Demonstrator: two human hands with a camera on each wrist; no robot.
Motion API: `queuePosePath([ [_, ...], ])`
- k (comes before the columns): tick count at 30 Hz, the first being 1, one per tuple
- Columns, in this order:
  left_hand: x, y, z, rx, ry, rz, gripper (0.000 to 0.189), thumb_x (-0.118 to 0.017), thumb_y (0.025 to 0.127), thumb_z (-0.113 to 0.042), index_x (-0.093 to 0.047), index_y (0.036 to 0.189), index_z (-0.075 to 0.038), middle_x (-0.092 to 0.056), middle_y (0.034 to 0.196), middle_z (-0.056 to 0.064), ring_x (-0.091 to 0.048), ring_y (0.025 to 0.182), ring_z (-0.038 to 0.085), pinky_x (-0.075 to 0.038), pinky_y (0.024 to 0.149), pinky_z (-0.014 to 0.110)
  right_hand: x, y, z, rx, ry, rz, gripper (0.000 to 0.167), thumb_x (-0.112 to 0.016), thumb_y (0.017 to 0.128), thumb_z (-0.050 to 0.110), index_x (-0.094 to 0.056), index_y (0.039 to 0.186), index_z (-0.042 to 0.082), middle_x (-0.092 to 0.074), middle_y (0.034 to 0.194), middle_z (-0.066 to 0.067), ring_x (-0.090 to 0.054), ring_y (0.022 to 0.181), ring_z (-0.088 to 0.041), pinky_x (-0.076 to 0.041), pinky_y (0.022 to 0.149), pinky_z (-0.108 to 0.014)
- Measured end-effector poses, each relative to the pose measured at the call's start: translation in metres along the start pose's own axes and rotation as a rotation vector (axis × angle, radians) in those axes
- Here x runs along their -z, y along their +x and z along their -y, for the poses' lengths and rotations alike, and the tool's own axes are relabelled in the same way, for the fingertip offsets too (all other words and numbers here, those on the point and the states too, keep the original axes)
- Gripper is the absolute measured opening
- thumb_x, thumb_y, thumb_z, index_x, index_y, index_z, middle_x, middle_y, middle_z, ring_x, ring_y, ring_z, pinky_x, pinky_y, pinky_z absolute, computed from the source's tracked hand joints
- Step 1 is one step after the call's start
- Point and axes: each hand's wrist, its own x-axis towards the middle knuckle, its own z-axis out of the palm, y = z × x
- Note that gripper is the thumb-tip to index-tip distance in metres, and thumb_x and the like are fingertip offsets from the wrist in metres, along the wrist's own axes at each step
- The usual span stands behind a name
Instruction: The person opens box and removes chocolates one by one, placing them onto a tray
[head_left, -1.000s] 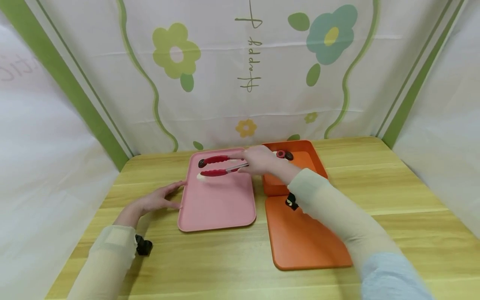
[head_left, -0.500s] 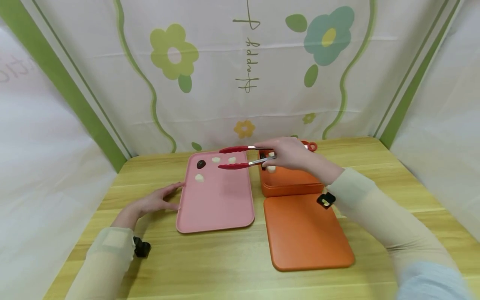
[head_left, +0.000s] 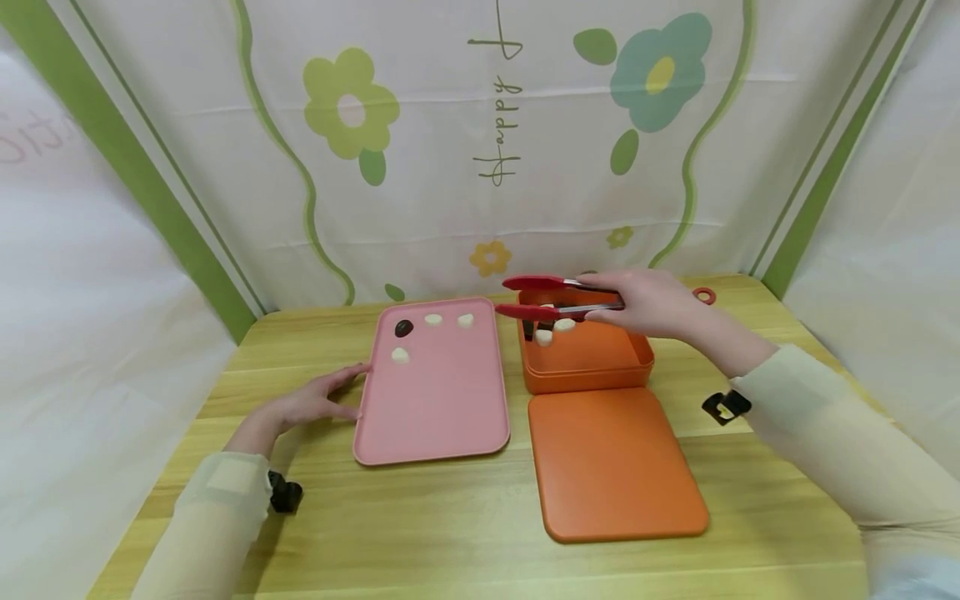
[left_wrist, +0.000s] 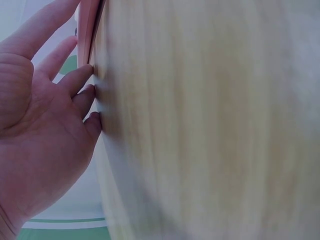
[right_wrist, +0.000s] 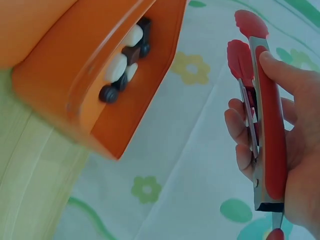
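Observation:
My right hand (head_left: 652, 302) grips a pair of tongs (right_wrist: 272, 125) with red scalloped tips. The tips stand apart with nothing between them, and in the head view they overlap the back left of an orange box (head_left: 588, 381). Inside that box lie several small dark brown and white pieces (right_wrist: 116, 67) that look like chocolates. At the left edge of a pink tray (head_left: 431, 417), my left hand (head_left: 303, 404) touches the rim with spread fingers. Toward the back of the tray sit a dark oval piece (head_left: 403, 328) and several white pieces (head_left: 401, 356).
A flat orange lid (head_left: 618, 467) lies on the wooden table (head_left: 427, 525), right in front of the box. Behind the table hangs a flower-printed cloth (head_left: 420, 192), and white cloth walls (head_left: 97, 333) stand on both sides.
My right hand has carried the tongs from over the pink tray rightward to above the orange box, uncovering two white pieces on the tray. The left hand keeps its place at the rim.

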Motion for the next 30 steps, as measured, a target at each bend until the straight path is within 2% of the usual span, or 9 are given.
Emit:
queuePosePath([
  [4, -0.001, 0.001, -0.001, -0.007, -0.008, 0.004, 0.088, -0.077, 0.085, -0.029, -0.026, 0.155, -0.018, -0.012, 0.159, 0.021, -0.009, 0.144, 0.043, -0.01, 0.111, 0.064, 0.004, -0.013, -0.01, 0.0, -0.036, -0.021, 0.056, -0.071, 0.088, 0.037, -0.058, 0.137, 0.013, -0.066, 0.118, -0.009, -0.062, 0.083, -0.024, -0.049, 0.067, -0.044],
  [7, -0.001, 0.001, -0.001, -0.014, -0.015, 0.006, 0.087, -0.076, 0.085, -0.028, -0.027, 0.155, -0.017, -0.011, 0.159, 0.021, -0.008, 0.144, 0.043, -0.01, 0.111, 0.063, 0.005, -0.022, -0.016, 0.003, -0.037, -0.015, 0.055, -0.07, 0.09, 0.037, -0.057, 0.138, 0.014, -0.069, 0.101, -0.005, -0.055, 0.069, -0.018, -0.046, 0.061, -0.042],
  [12, -0.002, 0.0, 0.0, -0.018, -0.008, 0.002, 0.087, -0.076, 0.085, -0.029, -0.026, 0.155, -0.016, -0.011, 0.159, 0.022, -0.008, 0.143, 0.045, -0.01, 0.111, 0.063, 0.002, -0.034, -0.026, -0.004, -0.038, -0.009, 0.055, -0.07, 0.09, 0.035, -0.056, 0.139, 0.013, -0.069, 0.107, -0.008, -0.059, 0.072, -0.019, -0.048, 0.06, -0.04],
  [14, -0.002, 0.0, 0.0, -0.018, -0.006, 0.002, 0.087, -0.076, 0.085, -0.03, -0.026, 0.155, -0.016, -0.01, 0.159, 0.022, -0.008, 0.143, 0.045, -0.01, 0.111, 0.063, 0.0, -0.037, -0.028, -0.017, -0.035, -0.008, 0.055, -0.07, 0.09, 0.037, -0.057, 0.137, 0.012, -0.068, 0.115, -0.011, -0.063, 0.079, -0.023, -0.05, 0.062, -0.042],
  [19, -0.004, -0.002, -0.001, -0.007, -0.009, 0.0, 0.088, -0.076, 0.085, -0.031, -0.026, 0.155, -0.017, -0.01, 0.159, 0.021, -0.008, 0.143, 0.044, -0.009, 0.111, 0.063, -0.004, -0.042, -0.033, -0.036, -0.036, -0.006, 0.055, -0.069, 0.09, 0.04, -0.058, 0.136, 0.011, -0.064, 0.124, -0.012, -0.064, 0.093, -0.03, -0.051, 0.066, -0.047],
  [22, -0.004, -0.003, -0.003, -0.002, -0.008, -0.004, 0.088, -0.076, 0.085, -0.03, -0.025, 0.155, -0.017, -0.01, 0.159, 0.021, -0.008, 0.143, 0.044, -0.009, 0.111, 0.063, -0.006, -0.043, -0.034, -0.045, -0.041, -0.012, 0.055, -0.07, 0.089, 0.039, -0.059, 0.136, 0.012, -0.065, 0.123, -0.011, -0.065, 0.092, -0.028, -0.05, 0.064, -0.044],
  [26, -0.004, -0.003, -0.003, -0.005, -0.006, -0.006, 0.089, -0.076, 0.085, -0.03, -0.024, 0.156, -0.016, -0.011, 0.159, 0.022, -0.009, 0.143, 0.045, -0.01, 0.111, 0.064, -0.009, -0.045, -0.034, -0.048, -0.041, 0.0, 0.054, -0.072, 0.088, 0.036, -0.059, 0.135, 0.011, -0.069, 0.11, -0.008, -0.062, 0.078, -0.022, -0.048, 0.058, -0.04],
  [30, -0.003, -0.001, -0.002, -0.009, -0.007, -0.002, 0.089, -0.076, 0.085, -0.029, -0.024, 0.156, -0.016, -0.011, 0.159, 0.022, -0.009, 0.143, 0.045, -0.011, 0.11, 0.064, -0.012, -0.047, -0.035, -0.06, -0.041, 0.019, 0.054, -0.073, 0.088, 0.033, -0.059, 0.135, 0.01, -0.067, 0.114, -0.012, -0.062, 0.082, -0.024, -0.05, 0.061, -0.041],
])
